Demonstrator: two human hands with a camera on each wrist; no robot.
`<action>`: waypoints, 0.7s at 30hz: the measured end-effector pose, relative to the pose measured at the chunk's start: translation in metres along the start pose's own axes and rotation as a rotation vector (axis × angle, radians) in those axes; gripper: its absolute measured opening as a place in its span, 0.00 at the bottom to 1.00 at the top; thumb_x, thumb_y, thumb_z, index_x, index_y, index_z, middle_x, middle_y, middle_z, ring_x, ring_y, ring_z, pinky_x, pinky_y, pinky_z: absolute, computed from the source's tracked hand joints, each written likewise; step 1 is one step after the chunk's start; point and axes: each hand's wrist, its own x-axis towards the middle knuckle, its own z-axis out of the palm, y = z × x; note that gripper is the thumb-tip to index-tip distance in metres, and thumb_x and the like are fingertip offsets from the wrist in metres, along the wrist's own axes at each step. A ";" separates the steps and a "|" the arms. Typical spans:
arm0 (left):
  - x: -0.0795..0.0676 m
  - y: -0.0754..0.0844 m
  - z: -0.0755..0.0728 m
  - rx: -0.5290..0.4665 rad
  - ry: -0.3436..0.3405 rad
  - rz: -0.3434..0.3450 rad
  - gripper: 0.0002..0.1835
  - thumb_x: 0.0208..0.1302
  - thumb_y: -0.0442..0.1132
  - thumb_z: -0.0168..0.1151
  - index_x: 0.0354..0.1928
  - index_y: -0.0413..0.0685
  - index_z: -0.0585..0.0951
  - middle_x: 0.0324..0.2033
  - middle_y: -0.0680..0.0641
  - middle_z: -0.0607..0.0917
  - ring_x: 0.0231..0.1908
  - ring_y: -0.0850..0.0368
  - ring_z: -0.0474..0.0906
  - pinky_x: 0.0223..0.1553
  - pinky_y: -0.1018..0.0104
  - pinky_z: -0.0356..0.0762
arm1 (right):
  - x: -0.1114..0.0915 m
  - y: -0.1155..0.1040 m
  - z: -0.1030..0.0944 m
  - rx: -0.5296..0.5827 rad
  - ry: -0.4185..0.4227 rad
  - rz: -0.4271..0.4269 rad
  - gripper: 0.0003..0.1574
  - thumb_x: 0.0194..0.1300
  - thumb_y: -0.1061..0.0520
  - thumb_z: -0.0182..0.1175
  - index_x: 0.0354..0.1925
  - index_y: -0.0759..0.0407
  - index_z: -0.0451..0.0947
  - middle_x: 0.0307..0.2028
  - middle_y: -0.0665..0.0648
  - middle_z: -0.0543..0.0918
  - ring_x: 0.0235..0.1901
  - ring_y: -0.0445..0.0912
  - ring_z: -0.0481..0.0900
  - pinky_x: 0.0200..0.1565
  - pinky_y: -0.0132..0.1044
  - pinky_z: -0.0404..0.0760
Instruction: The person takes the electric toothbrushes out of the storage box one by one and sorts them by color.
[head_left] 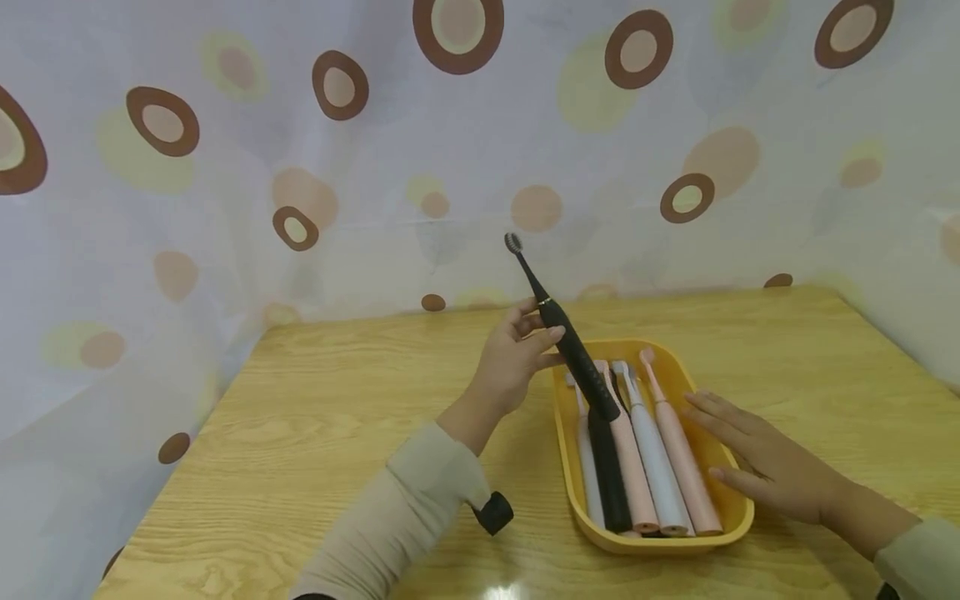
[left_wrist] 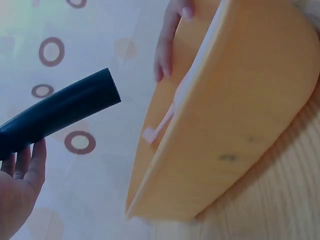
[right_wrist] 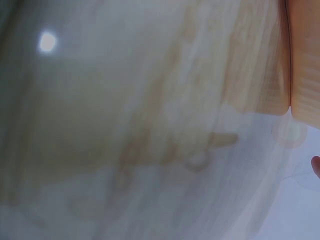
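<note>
My left hand (head_left: 512, 358) holds a black electric toothbrush (head_left: 573, 354) by its handle, bristle head up and tilted to the left. The handle's lower end overlaps the yellow tray (head_left: 652, 547) in the head view. In the left wrist view, the flat end of the black handle (left_wrist: 65, 110) points toward the tray wall (left_wrist: 235, 130). Inside the tray, another black toothbrush (head_left: 609, 475) lies beside a light grey-blue one (head_left: 658, 467) and pink ones, such as the rightmost pink toothbrush (head_left: 686, 467). My right hand (head_left: 776, 462) lies with straight fingers at the tray's right rim.
The tray stands on a wood-grain table (head_left: 315, 433), right of the middle. A patterned cloth (head_left: 480, 167) hangs behind the table's back edge. A black wrist device (head_left: 493, 512) sticks out from the left sleeve. The right wrist view catches mostly the glossy tabletop (right_wrist: 150, 75).
</note>
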 end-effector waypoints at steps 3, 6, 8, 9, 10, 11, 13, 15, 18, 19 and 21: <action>0.004 0.006 -0.009 0.034 0.027 0.019 0.24 0.57 0.25 0.52 0.56 0.38 0.63 0.39 0.44 0.71 0.37 0.53 0.74 0.40 0.56 0.74 | 0.001 0.000 0.000 -0.002 0.002 0.000 0.42 0.53 0.58 0.58 0.63 0.62 0.51 0.62 0.62 0.53 0.63 0.45 0.42 0.57 0.22 0.37; 0.009 0.010 -0.019 0.081 0.053 0.032 0.23 0.57 0.25 0.52 0.56 0.38 0.63 0.40 0.43 0.71 0.37 0.52 0.74 0.40 0.57 0.74 | 0.001 0.000 0.000 0.004 -0.002 0.002 0.42 0.53 0.58 0.58 0.63 0.62 0.51 0.62 0.62 0.53 0.63 0.45 0.42 0.57 0.22 0.37; 0.012 0.012 -0.025 0.112 0.071 0.039 0.23 0.56 0.25 0.53 0.55 0.38 0.63 0.41 0.43 0.71 0.38 0.52 0.74 0.40 0.58 0.74 | 0.001 -0.001 -0.001 0.004 -0.002 0.003 0.42 0.53 0.58 0.58 0.63 0.62 0.51 0.62 0.62 0.53 0.63 0.45 0.42 0.57 0.22 0.37; 0.014 0.013 -0.028 0.128 0.079 0.046 0.23 0.56 0.25 0.53 0.55 0.39 0.64 0.41 0.42 0.71 0.38 0.52 0.74 0.40 0.58 0.74 | 0.001 -0.001 -0.001 0.004 -0.001 0.004 0.42 0.53 0.58 0.58 0.63 0.62 0.51 0.62 0.62 0.53 0.63 0.45 0.42 0.57 0.22 0.37; 0.016 0.014 -0.031 0.142 0.088 0.050 0.23 0.56 0.25 0.53 0.55 0.39 0.64 0.41 0.42 0.71 0.38 0.52 0.74 0.40 0.58 0.74 | 0.001 -0.002 -0.001 0.006 -0.002 0.005 0.42 0.53 0.58 0.58 0.63 0.62 0.51 0.62 0.62 0.53 0.63 0.45 0.42 0.57 0.22 0.38; 0.018 0.014 -0.034 0.155 0.096 0.055 0.23 0.56 0.25 0.53 0.54 0.39 0.64 0.41 0.42 0.71 0.38 0.52 0.74 0.40 0.58 0.74 | 0.001 -0.002 -0.001 0.006 -0.001 0.005 0.42 0.53 0.58 0.58 0.63 0.62 0.52 0.62 0.62 0.53 0.63 0.45 0.42 0.57 0.22 0.38; 0.022 0.015 -0.040 0.177 0.113 0.064 0.22 0.56 0.25 0.53 0.54 0.39 0.64 0.41 0.42 0.71 0.38 0.52 0.74 0.40 0.58 0.74 | 0.001 -0.002 -0.001 0.004 -0.001 0.003 0.42 0.53 0.58 0.59 0.63 0.62 0.52 0.62 0.62 0.53 0.63 0.45 0.42 0.57 0.22 0.38; 0.027 0.016 -0.045 0.198 0.124 0.071 0.22 0.56 0.25 0.53 0.54 0.39 0.64 0.41 0.42 0.71 0.38 0.52 0.74 0.40 0.59 0.74 | 0.001 -0.002 -0.001 0.004 -0.002 0.002 0.42 0.53 0.58 0.59 0.63 0.62 0.52 0.62 0.62 0.53 0.63 0.44 0.42 0.57 0.21 0.38; 0.034 0.017 -0.053 0.226 0.142 0.080 0.22 0.55 0.24 0.53 0.53 0.39 0.64 0.41 0.41 0.71 0.38 0.51 0.74 0.40 0.60 0.75 | 0.001 -0.002 0.000 0.001 -0.002 -0.002 0.42 0.53 0.58 0.58 0.63 0.62 0.52 0.62 0.61 0.53 0.63 0.43 0.42 0.57 0.21 0.38; 0.036 0.017 -0.055 0.237 0.150 0.082 0.22 0.55 0.24 0.54 0.53 0.39 0.65 0.41 0.41 0.71 0.38 0.51 0.74 0.40 0.61 0.75 | 0.001 -0.002 -0.001 0.002 -0.002 -0.002 0.42 0.53 0.58 0.58 0.63 0.62 0.52 0.62 0.61 0.53 0.63 0.43 0.42 0.57 0.21 0.38; 0.039 0.019 -0.058 0.262 0.170 0.084 0.22 0.55 0.24 0.54 0.53 0.39 0.65 0.42 0.40 0.71 0.38 0.50 0.74 0.39 0.62 0.75 | 0.001 -0.002 -0.001 -0.001 -0.002 -0.002 0.42 0.53 0.58 0.58 0.63 0.62 0.52 0.62 0.61 0.53 0.63 0.44 0.42 0.57 0.21 0.38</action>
